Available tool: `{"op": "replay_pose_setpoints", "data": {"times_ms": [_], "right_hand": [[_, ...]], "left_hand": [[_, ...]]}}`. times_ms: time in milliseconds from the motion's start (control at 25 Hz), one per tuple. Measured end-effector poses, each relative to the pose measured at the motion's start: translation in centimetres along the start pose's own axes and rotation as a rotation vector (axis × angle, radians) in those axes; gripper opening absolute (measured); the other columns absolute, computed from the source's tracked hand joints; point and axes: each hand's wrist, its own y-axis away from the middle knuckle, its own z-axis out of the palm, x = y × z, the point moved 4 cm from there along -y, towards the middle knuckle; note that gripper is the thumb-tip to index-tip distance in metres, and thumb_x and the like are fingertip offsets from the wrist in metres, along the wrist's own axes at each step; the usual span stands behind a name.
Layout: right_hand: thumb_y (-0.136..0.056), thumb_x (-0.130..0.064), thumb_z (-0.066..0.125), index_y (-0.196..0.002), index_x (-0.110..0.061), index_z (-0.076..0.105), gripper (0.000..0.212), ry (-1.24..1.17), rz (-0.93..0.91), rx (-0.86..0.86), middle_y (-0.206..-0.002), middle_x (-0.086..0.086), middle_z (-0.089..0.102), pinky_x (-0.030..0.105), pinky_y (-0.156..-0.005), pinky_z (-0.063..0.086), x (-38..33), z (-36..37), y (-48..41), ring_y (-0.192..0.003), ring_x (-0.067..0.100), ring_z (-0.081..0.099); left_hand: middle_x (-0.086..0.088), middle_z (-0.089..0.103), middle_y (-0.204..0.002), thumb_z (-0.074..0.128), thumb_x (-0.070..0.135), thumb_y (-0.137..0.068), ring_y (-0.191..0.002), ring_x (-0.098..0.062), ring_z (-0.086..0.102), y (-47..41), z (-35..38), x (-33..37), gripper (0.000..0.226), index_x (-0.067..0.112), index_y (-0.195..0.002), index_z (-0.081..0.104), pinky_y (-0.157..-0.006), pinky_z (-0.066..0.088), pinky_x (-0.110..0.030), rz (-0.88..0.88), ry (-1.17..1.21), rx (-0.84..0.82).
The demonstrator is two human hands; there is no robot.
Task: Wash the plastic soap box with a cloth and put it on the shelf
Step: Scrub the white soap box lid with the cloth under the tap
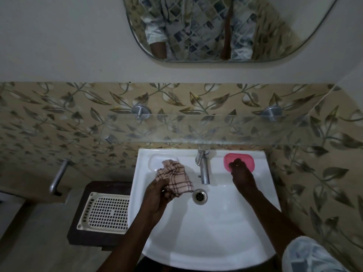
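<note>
Left hand (160, 195): fingers clamped on bunched cloth (174, 178). Right hand (242, 178): arm extended, fingertips resting on pink soap box (247, 159), grip indeterminate

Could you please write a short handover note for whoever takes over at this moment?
Left hand: closed on the checked cloth, held over the sink.
Right hand: fingertips on the pink soap box, which sits on the sink's back right ledge; whether it is gripped cannot be told.
Tap: no water seen running.
Glass shelf above the sink holds nothing.
Done: cloth picked up. Left: wash the box with the cloth, then set it on the shelf.
</note>
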Motion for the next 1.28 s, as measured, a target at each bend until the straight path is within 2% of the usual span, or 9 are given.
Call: {"op": "replay_pose_setpoints", "data": {"times_ms": [120, 280, 400, 600, 760, 880, 1000, 1160, 1280], "right_hand": [[-0.092, -0.004, 0.064, -0.104, -0.005, 0.071, 0.013, -0.706, 0.168, 0.367, -0.100, 0.023, 0.071, 0.037, -0.079, 0.052, -1.5, -3.1, 3.4, -0.090, 0.037, 0.069], [-0.091, -0.026, 0.068, -0.087, -0.001, 0.074, 0.026, -1.405, 0.290, -0.204, -0.074, 0.016, 0.074, 0.032, -0.057, 0.054, -9.5, -3.5, 8.6, -0.060, 0.023, 0.067], [-0.085, -0.014, 0.074, -0.096, -0.009, 0.076, 0.012, -1.363, 0.187, -0.362, -0.093, 0.004, 0.079, 0.036, -0.077, 0.056, -13.3, -4.6, 10.6, -0.083, 0.020, 0.074], [-0.083, -0.006, 0.076, -0.110, -0.021, 0.075, 0.031, -0.954, -0.080, 0.112, -0.103, -0.015, 0.072, 0.014, -0.081, 0.053, -13.3, -8.4, 9.9, -0.097, 0.005, 0.069], [-0.088, -0.012, 0.071, -0.114, -0.024, 0.074, 0.029, -0.921, -0.142, 0.202, -0.124, -0.004, 0.069, 0.032, -0.087, 0.057, -13.4, -8.6, 9.9, -0.109, 0.011, 0.066], [-0.084, -0.024, 0.064, -0.103, -0.025, 0.074, 0.022, -0.956, -0.096, 0.180, -0.102, -0.005, 0.076, 0.043, -0.078, 0.060, -12.9, -8.2, 9.6, -0.093, 0.011, 0.070], [-0.087, -0.018, 0.069, -0.101, -0.028, 0.073, 0.017, -1.140, -0.044, 0.072, -0.101, -0.002, 0.073, 0.046, -0.081, 0.060, -13.0, -7.7, 8.7, -0.096, 0.019, 0.070], [-0.084, -0.023, 0.077, -0.113, -0.018, 0.069, 0.030, -1.474, 0.237, -0.049, -0.106, 0.008, 0.075, 0.043, -0.075, 0.062, -13.7, -5.7, 8.2, -0.091, 0.026, 0.074], [-0.082, -0.031, 0.079, -0.112, -0.015, 0.069, 0.036, -1.358, 0.325, -0.052, -0.102, 0.007, 0.077, 0.034, -0.070, 0.060, -14.5, -4.7, 9.2, -0.087, 0.020, 0.075]], "left_hand": [[-0.008, 0.058, -0.068, 0.045, 0.004, -0.093, -0.049, -0.011, 0.042, 0.1, 1.0, 0.2, 0.030, -0.004, -0.117, 0.062, -0.076, 0.050, -0.041, 0.000, 0.003, -0.063], [-0.009, 0.058, -0.078, 0.046, 0.007, -0.089, -0.046, -0.009, 0.039, 1.1, 2.1, 0.7, 0.034, 0.007, -0.115, 0.068, -0.067, 0.047, -0.032, 0.031, -0.023, -0.202], [-0.006, 0.063, -0.090, 0.052, 0.023, -0.090, -0.057, -0.010, 0.047, 2.0, 2.3, 1.7, 0.028, 0.015, -0.110, 0.070, -0.062, 0.041, -0.027, 0.029, -0.136, -0.310], [0.000, 0.071, -0.119, 0.043, 0.074, -0.087, -0.103, -0.020, 0.067, 1.8, 2.4, 3.2, 0.064, 0.029, -0.124, 0.067, -0.085, 0.053, -0.038, -0.052, -0.309, -0.288], [-0.006, 0.072, -0.117, 0.070, 0.056, -0.074, -0.114, -0.026, 0.062, 1.8, 3.2, 3.3, 0.054, 0.018, -0.113, 0.068, -0.095, 0.051, -0.037, 0.073, -0.355, -0.191], [-0.013, 0.071, -0.121, 0.059, 0.045, -0.083, -0.113, -0.029, 0.064, 1.8, 2.8, 3.6, 0.047, 0.017, -0.120, 0.068, -0.091, 0.052, -0.036, 0.095, -0.352, -0.224], [-0.016, 0.068, -0.126, 0.047, 0.045, -0.097, -0.118, -0.032, 0.064, 1.9, 3.2, 3.7, 0.047, 0.013, -0.127, 0.066, -0.097, 0.052, -0.045, 0.052, -0.293, -0.368], [-0.029, 0.066, -0.123, 0.066, 0.016, -0.082, -0.115, -0.044, 0.063, 1.6, 4.5, 3.0, 0.040, 0.002, -0.119, 0.068, -0.101, 0.050, -0.055, -0.036, -0.149, -0.308], [-0.031, 0.066, -0.119, 0.065, 0.011, -0.081, -0.106, -0.042, 0.067, 1.4, 4.2, 2.6, 0.042, -0.005, -0.120, 0.064, -0.091, 0.056, -0.052, -0.114, 0.042, -0.297]]}}
